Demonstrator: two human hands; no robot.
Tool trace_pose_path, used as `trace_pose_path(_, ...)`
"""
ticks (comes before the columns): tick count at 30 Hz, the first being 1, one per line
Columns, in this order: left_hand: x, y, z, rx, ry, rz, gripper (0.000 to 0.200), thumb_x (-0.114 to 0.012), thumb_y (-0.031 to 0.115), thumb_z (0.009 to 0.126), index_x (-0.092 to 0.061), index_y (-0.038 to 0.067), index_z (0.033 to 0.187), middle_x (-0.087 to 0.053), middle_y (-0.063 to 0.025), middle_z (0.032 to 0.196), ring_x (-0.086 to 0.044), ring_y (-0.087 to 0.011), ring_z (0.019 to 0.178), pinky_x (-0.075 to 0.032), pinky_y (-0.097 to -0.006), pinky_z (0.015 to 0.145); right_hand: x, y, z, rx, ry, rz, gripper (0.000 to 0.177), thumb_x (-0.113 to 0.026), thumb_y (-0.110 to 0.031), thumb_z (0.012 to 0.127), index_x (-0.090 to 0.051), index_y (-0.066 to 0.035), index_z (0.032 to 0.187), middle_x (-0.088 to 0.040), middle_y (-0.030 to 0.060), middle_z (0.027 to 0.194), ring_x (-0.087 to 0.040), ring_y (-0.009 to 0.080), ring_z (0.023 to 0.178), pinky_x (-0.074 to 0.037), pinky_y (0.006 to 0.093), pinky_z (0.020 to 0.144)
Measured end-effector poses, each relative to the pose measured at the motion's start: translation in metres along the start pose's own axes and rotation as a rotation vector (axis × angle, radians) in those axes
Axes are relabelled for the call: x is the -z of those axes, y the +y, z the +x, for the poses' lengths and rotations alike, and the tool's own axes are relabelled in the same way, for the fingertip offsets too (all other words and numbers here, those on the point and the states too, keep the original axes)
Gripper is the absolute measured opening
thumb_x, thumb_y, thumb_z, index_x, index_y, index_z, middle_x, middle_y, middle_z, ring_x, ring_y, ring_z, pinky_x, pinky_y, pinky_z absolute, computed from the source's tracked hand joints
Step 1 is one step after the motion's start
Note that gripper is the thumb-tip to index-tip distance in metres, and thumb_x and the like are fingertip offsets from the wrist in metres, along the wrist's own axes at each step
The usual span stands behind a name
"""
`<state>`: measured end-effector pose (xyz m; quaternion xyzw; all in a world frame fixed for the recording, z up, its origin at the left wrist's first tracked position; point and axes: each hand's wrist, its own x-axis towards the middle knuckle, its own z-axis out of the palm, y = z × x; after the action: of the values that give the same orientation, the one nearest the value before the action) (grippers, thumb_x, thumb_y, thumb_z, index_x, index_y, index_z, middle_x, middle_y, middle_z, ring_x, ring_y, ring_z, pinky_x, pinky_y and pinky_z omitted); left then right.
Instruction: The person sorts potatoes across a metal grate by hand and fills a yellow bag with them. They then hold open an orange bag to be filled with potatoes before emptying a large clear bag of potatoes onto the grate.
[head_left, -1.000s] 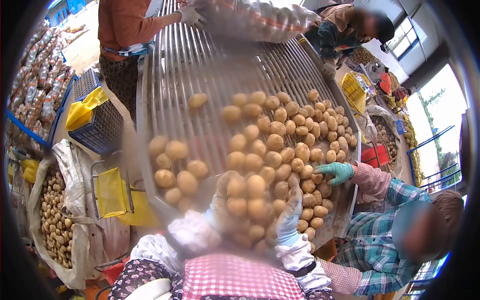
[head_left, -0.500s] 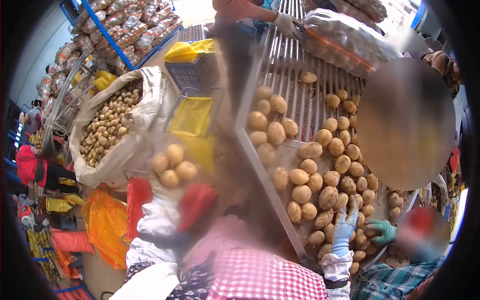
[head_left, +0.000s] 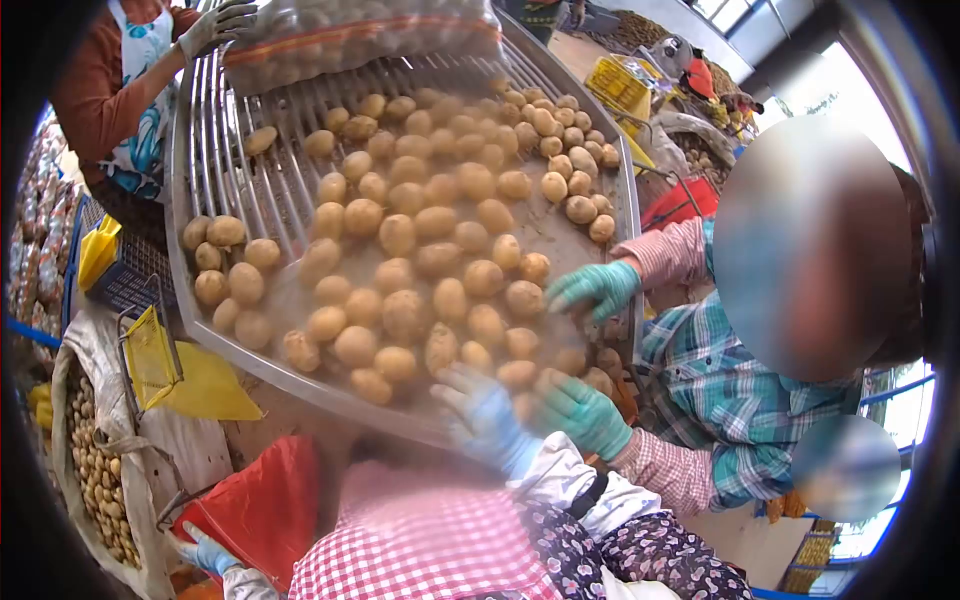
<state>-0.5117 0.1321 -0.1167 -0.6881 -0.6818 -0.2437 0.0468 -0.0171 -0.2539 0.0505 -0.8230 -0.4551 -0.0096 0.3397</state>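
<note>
My right hand point(head_left: 490, 418), in a light blue glove, reaches over the near edge of the metal sorting table point(head_left: 390, 428). Its fingers are spread and stretched toward the nearest potatoes point(head_left: 441, 350), beside a co-worker's green-gloved hand point(head_left: 585, 415). Low on the left, my left hand point(head_left: 207, 552), also blue-gloved, has its fingers extended at the lower edge of a red bag point(head_left: 262, 500). No potato shows in either hand. Loose potatoes cover the middle of the table, some blurred by motion.
The co-worker's other green glove point(head_left: 598, 288) touches the table's right side. Across the table, another person's grey-gloved hand point(head_left: 220, 25) rests at a filled potato bag point(head_left: 365, 45). A yellow bag point(head_left: 205, 385) hangs on a frame left, near a white sack point(head_left: 150, 460) of small potatoes.
The view has swung right. My left hand, earlier at a cluster of several potatoes, is now by the red bag without them. More potatoes cover the table; my right hand is at its near edge.
</note>
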Motion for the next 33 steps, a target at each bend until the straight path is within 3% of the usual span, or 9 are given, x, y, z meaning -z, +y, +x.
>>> trace_pose_path(2, -0.061, 0.064, 0.01, -0.234, -0.154, 0.1, 0.068, -0.06, 0.033, 0.092, -0.034, -0.002, 0.144, -0.039, -0.0221, 0.146, -0.035, -0.0358, 0.136, -0.025, -0.0414, 0.115, 0.011, 0.003, -0.032, -0.063, 0.004, 0.088, 0.016, -0.063, -0.01, 0.084, -0.064, -0.004, 0.099, -0.064, 0.0144, 0.101, -0.062, 0.0321, 0.098, -0.05, 0.0398, 0.086)
trace_pose_path(4, 0.029, 0.293, -0.019, -0.827, -0.228, -0.489, 0.074, -0.065, 0.029, 0.085, -0.033, 0.002, 0.147, -0.033, -0.0216, 0.15, -0.028, -0.0378, 0.14, -0.02, -0.0465, 0.116, 0.024, -0.009, -0.061, -0.17, 0.039, 0.118, 0.007, -0.061, -0.013, 0.088, -0.063, -0.006, 0.086, -0.063, 0.0087, 0.082, -0.063, 0.0272, 0.079, -0.051, 0.0371, 0.08)
trace_pose_path(8, 0.056, 0.46, -0.079, -1.321, -0.48, -0.405, 0.089, -0.074, 0.034, 0.07, -0.035, 0.014, 0.148, -0.023, -0.0201, 0.155, -0.015, -0.0397, 0.144, -0.014, -0.052, 0.116, 0.047, -0.027, -0.121, -0.328, 0.048, 0.177, 0.022, -0.057, -0.025, 0.095, -0.064, -0.008, 0.084, -0.062, 0.007, 0.076, -0.062, 0.0235, 0.074, -0.051, 0.0342, 0.079)
trace_pose_path(11, 0.043, 0.49, -0.114, -1.424, -0.696, -0.073, 0.078, -0.063, 0.043, 0.079, -0.033, 0.025, 0.149, -0.016, -0.0139, 0.158, -0.015, -0.0376, 0.145, -0.013, -0.053, 0.116, 0.038, -0.036, -0.169, -0.54, 0.1, 0.371, 0.019, -0.057, -0.024, 0.093, -0.066, -0.01, 0.085, -0.062, 0.0078, 0.073, -0.062, 0.0255, 0.072, -0.051, 0.0359, 0.075)
trace_pose_path(14, -0.008, 0.461, -0.128, -1.729, 0.045, -0.215, 0.079, -0.058, 0.054, 0.078, -0.036, 0.022, 0.147, -0.014, -0.0115, 0.159, -0.011, -0.039, 0.146, -0.01, -0.0573, 0.116, 0.042, -0.051, -0.191, -0.569, 0.294, -0.037, 0.012, -0.066, -0.023, 0.084, -0.07, -0.011, 0.082, -0.067, 0.0112, 0.084, -0.064, 0.0329, 0.083, -0.051, 0.0446, 0.076)
trace_pose_path(18, 0.016, 0.469, -0.133, -1.833, -0.315, -0.188, 0.093, -0.058, 0.06, 0.073, -0.034, 0.009, 0.147, -0.012, -0.0164, 0.159, -0.008, -0.0411, 0.146, -0.005, -0.0574, 0.116, 0.055, -0.049, -0.199, -0.553, 0.467, -0.282, 0.017, -0.055, -0.02, 0.094, -0.068, -0.009, 0.094, -0.065, 0.0094, 0.076, -0.062, 0.0246, 0.067, -0.052, 0.0367, 0.068)
trace_pose_path(25, 0.078, 0.514, -0.169, -1.722, -0.841, -0.45, 0.093, -0.069, 0.051, 0.07, -0.035, 0.006, 0.144, -0.03, -0.0173, 0.151, -0.027, -0.0397, 0.139, -0.022, -0.0577, 0.111, 0.024, -0.029, -0.197, -0.999, 0.427, -0.387, 0.031, -0.061, -0.024, 0.084, -0.065, -0.003, 0.106, -0.06, 0.0223, 0.107, -0.055, 0.0411, 0.098, -0.041, 0.0496, 0.088)
trace_pose_path(27, 0.066, 0.501, -0.154, -2.025, -0.931, -0.423, 0.09, -0.071, 0.048, 0.071, -0.036, 0.009, 0.144, -0.029, -0.0193, 0.151, -0.025, -0.0413, 0.139, -0.02, -0.0573, 0.112, 0.026, -0.027, -0.211, -1.026, 0.473, -0.315, 0.027, -0.06, -0.019, 0.086, -0.066, -0.003, 0.107, -0.062, 0.0212, 0.106, -0.057, 0.0406, 0.1, -0.042, 0.0487, 0.09)
trace_pose_path(33, 0.041, 0.484, -0.116, -1.692, -0.818, -0.299, 0.101, -0.076, 0.051, 0.068, -0.032, 0.003, 0.145, -0.02, -0.0229, 0.154, -0.012, -0.0441, 0.144, -0.007, -0.0574, 0.115, 0.03, -0.027, -0.232, -0.877, 0.35, -0.062, 0.034, -0.056, -0.017, 0.091, -0.062, -0.008, 0.058, -0.059, 0.0067, 0.057, -0.055, 0.0229, 0.054, -0.044, 0.0377, 0.057)
